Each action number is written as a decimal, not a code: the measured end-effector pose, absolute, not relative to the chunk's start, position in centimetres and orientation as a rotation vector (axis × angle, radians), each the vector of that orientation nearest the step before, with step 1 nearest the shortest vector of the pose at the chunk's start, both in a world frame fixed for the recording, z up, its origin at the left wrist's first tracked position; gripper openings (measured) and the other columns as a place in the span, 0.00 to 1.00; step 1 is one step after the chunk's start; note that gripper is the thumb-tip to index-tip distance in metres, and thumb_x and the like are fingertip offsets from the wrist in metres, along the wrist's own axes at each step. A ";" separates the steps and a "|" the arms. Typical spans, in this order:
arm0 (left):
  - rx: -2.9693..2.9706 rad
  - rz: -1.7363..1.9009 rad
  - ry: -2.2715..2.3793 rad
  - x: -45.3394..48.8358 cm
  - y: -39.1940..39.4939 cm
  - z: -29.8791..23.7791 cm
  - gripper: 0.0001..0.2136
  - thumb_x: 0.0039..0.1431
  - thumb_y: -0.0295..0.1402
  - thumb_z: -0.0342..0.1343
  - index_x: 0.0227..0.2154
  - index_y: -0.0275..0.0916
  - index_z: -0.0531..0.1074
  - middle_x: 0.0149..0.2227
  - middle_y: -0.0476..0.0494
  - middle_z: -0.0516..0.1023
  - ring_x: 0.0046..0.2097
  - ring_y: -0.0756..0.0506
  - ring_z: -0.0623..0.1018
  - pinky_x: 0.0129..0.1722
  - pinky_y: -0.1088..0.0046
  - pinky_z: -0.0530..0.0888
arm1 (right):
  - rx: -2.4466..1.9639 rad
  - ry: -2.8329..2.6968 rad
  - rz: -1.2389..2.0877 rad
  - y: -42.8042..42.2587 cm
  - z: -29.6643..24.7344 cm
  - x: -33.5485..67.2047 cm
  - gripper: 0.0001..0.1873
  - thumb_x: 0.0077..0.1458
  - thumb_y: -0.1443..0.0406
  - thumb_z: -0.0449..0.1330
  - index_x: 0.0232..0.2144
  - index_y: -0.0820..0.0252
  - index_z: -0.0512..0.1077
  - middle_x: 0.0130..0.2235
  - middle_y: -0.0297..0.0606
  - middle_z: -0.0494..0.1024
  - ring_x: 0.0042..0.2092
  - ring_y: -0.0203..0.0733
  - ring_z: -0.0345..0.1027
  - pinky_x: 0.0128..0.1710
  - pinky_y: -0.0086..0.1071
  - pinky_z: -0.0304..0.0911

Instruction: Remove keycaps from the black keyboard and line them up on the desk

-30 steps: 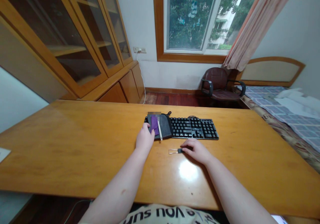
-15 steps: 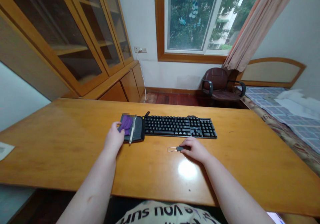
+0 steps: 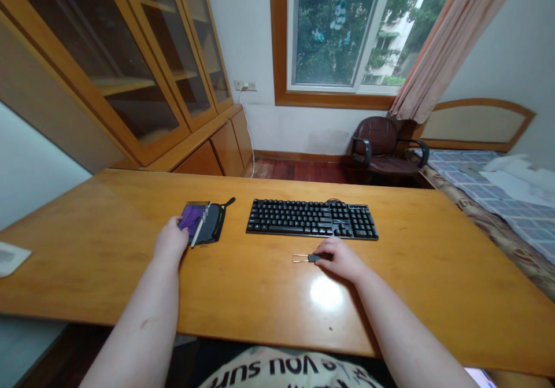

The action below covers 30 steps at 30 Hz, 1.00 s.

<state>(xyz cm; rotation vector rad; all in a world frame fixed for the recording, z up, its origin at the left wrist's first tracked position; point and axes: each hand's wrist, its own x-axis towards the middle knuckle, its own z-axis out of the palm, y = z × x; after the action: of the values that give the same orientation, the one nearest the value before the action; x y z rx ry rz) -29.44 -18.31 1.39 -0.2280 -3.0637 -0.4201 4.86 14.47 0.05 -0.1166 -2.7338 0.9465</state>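
Observation:
My left hand (image 3: 172, 239) is closed on the left edge of a dark zip pouch (image 3: 211, 224), with a purple cloth (image 3: 192, 219) and a slim whitish stick (image 3: 197, 232) lying on top of it. The pouch rests on the desk, its black wrist strap (image 3: 231, 202) pointing away. Between the fingertips of my right hand (image 3: 340, 258) is the dark handle of a keycap puller (image 3: 313, 258), whose wire loop points left, just above or on the desk. In front of that hand lies a black keyboard (image 3: 310, 219), apart from the pouch.
The wooden desk (image 3: 243, 295) stretches to both sides, with a pale sheet (image 3: 13, 259) at its left end. A phone-like lit screen (image 3: 479, 377) shows at the lower right. Beyond stand a glass-door cabinet (image 3: 143, 104), an armchair (image 3: 381, 145) and a bed (image 3: 498, 185).
My left hand has moved left, taking the pouch with it, so a gap now separates the pouch from the keyboard. My right hand keeps its place with the keycap puller.

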 end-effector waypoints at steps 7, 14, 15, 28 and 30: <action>-0.125 -0.386 -2.849 -26.8 -16.8 3.1 0.20 0.53 0.28 0.48 0.50 0.29 0.63 0.50 0.24 0.67 0.50 0.31 0.69 0.46 0.54 0.67 | -0.290 -2.538 0.956 14.9 0.5 5.2 0.11 0.49 0.58 0.60 0.34 0.57 0.75 0.37 0.41 0.74 0.41 0.43 0.67 0.44 0.38 0.63; -0.752 -0.730 -2.944 -24.0 -12.3 3.6 0.17 0.55 0.36 0.48 0.46 0.37 0.68 0.48 0.38 0.72 0.50 0.40 0.71 0.52 0.65 0.65 | -1.184 -2.003 0.697 21.1 1.3 7.7 0.26 0.51 0.53 0.54 0.44 0.67 0.70 0.43 0.52 0.73 0.47 0.51 0.66 0.48 0.44 0.60; -0.862 -0.851 -2.987 -23.4 -11.3 3.2 0.19 0.56 0.38 0.48 0.49 0.36 0.66 0.50 0.38 0.71 0.51 0.41 0.70 0.52 0.67 0.64 | -1.299 -2.022 0.697 22.1 1.4 8.0 0.29 0.50 0.52 0.55 0.47 0.69 0.69 0.46 0.54 0.72 0.49 0.54 0.65 0.49 0.45 0.58; -0.806 -1.149 -3.123 -20.0 -4.4 0.4 0.34 0.54 0.46 0.51 0.58 0.30 0.52 0.57 0.26 0.61 0.59 0.35 0.61 0.56 0.59 0.57 | -1.277 -1.400 2.090 25.3 2.0 8.6 0.12 0.48 0.63 0.61 0.34 0.65 0.70 0.31 0.46 0.79 0.33 0.46 0.75 0.34 0.39 0.70; -0.815 -1.230 -3.084 -20.1 -4.7 0.3 0.32 0.54 0.45 0.52 0.58 0.32 0.53 0.57 0.28 0.62 0.59 0.36 0.62 0.56 0.59 0.57 | -1.243 -1.315 2.194 24.5 2.4 8.9 0.10 0.49 0.66 0.60 0.36 0.62 0.68 0.30 0.42 0.79 0.30 0.44 0.75 0.31 0.37 0.71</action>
<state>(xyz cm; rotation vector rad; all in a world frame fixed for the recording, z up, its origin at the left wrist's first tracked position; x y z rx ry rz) -20.10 -4.66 0.26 -0.8150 -3.0836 -1.2302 8.90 24.48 2.45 -1.2431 -1.3150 2.1937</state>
